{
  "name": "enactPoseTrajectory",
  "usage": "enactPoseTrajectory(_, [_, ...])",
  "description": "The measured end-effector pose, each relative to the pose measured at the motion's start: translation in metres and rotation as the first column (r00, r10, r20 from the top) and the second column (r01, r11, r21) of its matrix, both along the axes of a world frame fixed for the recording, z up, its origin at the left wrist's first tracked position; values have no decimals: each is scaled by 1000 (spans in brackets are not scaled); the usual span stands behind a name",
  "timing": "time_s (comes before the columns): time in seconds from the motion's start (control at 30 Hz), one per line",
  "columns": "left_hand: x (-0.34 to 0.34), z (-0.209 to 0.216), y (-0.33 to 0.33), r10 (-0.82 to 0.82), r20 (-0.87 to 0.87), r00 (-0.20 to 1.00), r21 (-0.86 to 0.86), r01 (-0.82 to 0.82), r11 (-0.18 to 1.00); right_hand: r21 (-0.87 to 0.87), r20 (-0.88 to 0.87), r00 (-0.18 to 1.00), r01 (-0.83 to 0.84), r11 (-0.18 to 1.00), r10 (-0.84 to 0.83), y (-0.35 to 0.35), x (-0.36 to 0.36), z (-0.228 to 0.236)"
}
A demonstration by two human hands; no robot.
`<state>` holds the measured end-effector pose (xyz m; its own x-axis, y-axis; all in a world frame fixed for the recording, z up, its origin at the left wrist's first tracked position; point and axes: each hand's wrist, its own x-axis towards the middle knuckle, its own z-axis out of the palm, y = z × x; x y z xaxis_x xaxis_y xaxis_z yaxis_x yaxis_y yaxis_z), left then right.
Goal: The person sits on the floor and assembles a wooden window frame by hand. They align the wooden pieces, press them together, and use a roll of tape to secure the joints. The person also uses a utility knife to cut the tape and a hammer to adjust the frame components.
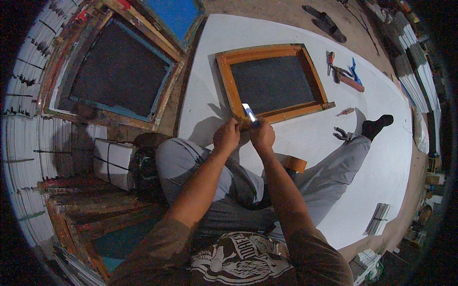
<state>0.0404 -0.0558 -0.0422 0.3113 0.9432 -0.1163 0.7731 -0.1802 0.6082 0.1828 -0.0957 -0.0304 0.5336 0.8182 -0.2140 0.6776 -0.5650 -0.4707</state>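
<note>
A screen frame (312,74) with brown wooden sides and a dark mesh panel lies on the white sheet in front of me. My right hand (262,135) is closed round a utility knife (250,114), blue and white with a brightly shining end, which points up over the frame's near side. Beside it, my left hand (226,137) is closed at the near left corner of the frame. Its fingertips pinch something brown there, too small to tell. Between my legs stands a roll of brown tape (296,164).
Pliers and screwdrivers (331,62) lie right of the frame, with a smaller screwdriver (345,112) and pliers (340,134) nearer my foot. Another large screen frame (160,95) rests at left, by tied white stacks (21,121). A sandal (329,26) lies at the far right.
</note>
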Motion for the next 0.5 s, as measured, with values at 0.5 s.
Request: enactPoseTrajectory(0.5, [1, 3, -1, 3, -68, 998, -67, -8, 998, 5, 7, 1000, 12, 1000, -12, 1, -4, 2])
